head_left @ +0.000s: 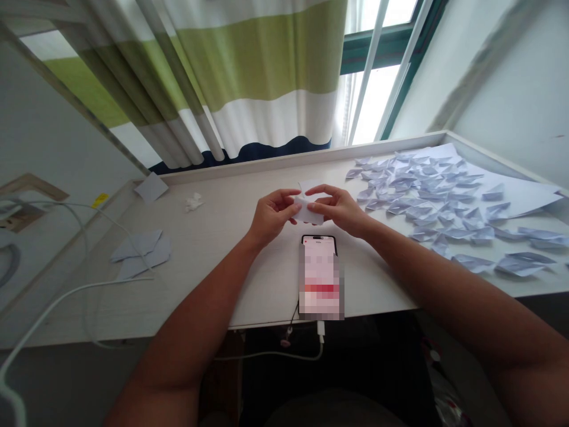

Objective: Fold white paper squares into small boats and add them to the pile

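Between my two hands, above the middle of the white table (213,225), is a small folded piece of white paper (310,214). My left hand (274,213) pinches its left side, thumb in front and fingers partly hidden behind. On the other side, my right hand (336,209) grips the paper with thumb and index finger close together. A phone (319,276) with a lit, blurred screen lies just below the hands. Many folded paper boats (440,201) are spread over the right part of the table.
Larger white sheets (515,196) lie under and behind the boats. Loose paper squares (146,252) and a crumpled white scrap (194,203) are at the left. A white cable (320,338) runs from the phone over the front edge. A raised rim and a curtain (258,71) border the back.
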`<state>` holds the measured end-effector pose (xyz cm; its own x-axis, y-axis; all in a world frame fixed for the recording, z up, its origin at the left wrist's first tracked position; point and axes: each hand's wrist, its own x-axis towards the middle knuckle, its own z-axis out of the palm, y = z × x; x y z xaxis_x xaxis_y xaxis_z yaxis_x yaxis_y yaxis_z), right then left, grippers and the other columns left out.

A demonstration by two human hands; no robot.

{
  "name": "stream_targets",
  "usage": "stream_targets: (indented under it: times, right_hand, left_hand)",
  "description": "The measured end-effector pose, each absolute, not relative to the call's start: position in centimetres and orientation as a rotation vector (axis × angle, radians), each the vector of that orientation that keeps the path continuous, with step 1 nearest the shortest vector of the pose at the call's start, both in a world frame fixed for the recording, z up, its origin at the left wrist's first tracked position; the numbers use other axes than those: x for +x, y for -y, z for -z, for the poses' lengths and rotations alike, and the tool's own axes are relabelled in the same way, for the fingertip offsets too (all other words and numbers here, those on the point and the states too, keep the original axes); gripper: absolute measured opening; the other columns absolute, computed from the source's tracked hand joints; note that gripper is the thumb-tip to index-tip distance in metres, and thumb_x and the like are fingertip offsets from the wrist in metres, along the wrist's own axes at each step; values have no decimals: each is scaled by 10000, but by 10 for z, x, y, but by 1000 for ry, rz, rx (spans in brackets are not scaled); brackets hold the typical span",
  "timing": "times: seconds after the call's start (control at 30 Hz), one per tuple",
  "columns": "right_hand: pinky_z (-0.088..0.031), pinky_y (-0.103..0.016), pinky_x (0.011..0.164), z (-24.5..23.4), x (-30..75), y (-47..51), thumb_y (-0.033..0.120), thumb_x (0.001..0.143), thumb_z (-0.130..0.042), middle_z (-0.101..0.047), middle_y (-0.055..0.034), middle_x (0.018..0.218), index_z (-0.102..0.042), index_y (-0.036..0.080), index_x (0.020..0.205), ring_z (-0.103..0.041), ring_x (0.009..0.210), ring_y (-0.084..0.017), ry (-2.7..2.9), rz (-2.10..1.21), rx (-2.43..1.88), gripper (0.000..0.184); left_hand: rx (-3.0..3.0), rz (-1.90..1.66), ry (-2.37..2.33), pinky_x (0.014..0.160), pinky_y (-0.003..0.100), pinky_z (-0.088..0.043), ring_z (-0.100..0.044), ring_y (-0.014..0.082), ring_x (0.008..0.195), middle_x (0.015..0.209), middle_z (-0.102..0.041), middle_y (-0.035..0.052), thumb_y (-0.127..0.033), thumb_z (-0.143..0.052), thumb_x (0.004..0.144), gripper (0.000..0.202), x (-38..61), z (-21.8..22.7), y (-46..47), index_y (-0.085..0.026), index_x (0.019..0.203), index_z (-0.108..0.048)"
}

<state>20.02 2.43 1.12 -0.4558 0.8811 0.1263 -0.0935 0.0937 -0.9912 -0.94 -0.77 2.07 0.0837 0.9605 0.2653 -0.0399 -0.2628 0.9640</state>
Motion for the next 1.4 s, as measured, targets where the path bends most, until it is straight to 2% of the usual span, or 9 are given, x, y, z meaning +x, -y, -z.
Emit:
stream_targets:
  times: [0.17, 0.27, 0.37, 0.53, 0.67, 0.77, 0.9, 1.17, 1.4]
  right_hand:
    - [-694, -360, 783, -10, 199, -23, 523, 788, -963, -818, -70, 927, -785, 188, 903, -789, 892, -217, 1589, -1593, -779, 397]
    - [-705, -396, 822, -11, 198, -23, 567, 777, -969, -834, -64, 974, -765, 210, 951, -809, 959, -242, 1479, -1609, -750, 447]
    - [-703, -410, 847, -11, 199, -24, 579, 732, -997, -845, -63, 982, -743, 213, 935, -814, 968, -246, 1441, -1619, -742, 489]
    - [-694, -379, 840, -11, 199, -25, 632, 740, -974, -832, -67, 959, -799, 201, 900, -797, 919, -220, 1479, -1547, -771, 492]
    - [-691, -363, 798, -10, 200, -28, 683, 745, -949, -800, -54, 859, -788, 184, 800, -772, 822, -193, 1502, -1474, -784, 528]
    - [-689, -348, 768, -8, 201, -30, 696, 716, -960, -797, -51, 827, -800, 180, 795, -762, 782, -184, 1511, -1464, -792, 546]
    - [-693, -344, 786, -8, 200, -31, 697, 713, -961, -803, -54, 838, -824, 179, 815, -757, 781, -176, 1528, -1484, -790, 546]
    - [-697, -350, 793, -8, 201, -30, 704, 743, -942, -804, -56, 835, -823, 175, 799, -761, 802, -183, 1534, -1501, -795, 545]
    - [-688, -351, 783, -7, 202, -32, 703, 731, -949, -799, -58, 808, -815, 170, 788, -759, 780, -181, 1544, -1467, -786, 552]
  left_hand:
    - [1335, -1419, -991, 690, 256, -578, -726, 157, 778, 863, -785, 17, -357, -980, 751, 514, -9, -22, 7, -194, 1189, -767]
    - [1353, -1396, -975, 714, 260, -573, -719, 158, 799, 904, -813, 40, -444, -995, 730, 447, -8, -19, 6, -180, 1043, -815]
    - [1386, -1382, -1015, 673, 263, -548, -669, 142, 722, 825, -804, 43, -509, -968, 748, 377, -8, -15, 4, -174, 867, -845]
    - [1422, -1323, -1095, 653, 276, -536, -645, 148, 681, 768, -795, 43, -506, -960, 749, 338, -11, -14, 3, -189, 809, -860]
    - [1445, -1264, -1130, 637, 277, -528, -640, 151, 670, 768, -795, 47, -513, -952, 757, 339, -12, -13, 4, -190, 809, -862]
    - [1449, -1247, -1141, 630, 274, -523, -633, 146, 662, 766, -792, 42, -487, -965, 742, 323, -12, -12, 4, -189, 811, -863]
    - [1418, -1244, -1153, 614, 263, -521, -646, 146, 667, 774, -795, 48, -449, -986, 713, 313, -12, -12, 3, -178, 797, -855]
    - [1456, -1228, -1171, 631, 267, -559, -676, 164, 707, 804, -809, 58, -457, -916, 806, 280, -14, -13, 4, -182, 837, -871]
    - [1460, -1212, -1137, 641, 275, -550, -654, 156, 697, 803, -797, 59, -486, -971, 734, 348, -14, -14, 4, -172, 836, -861]
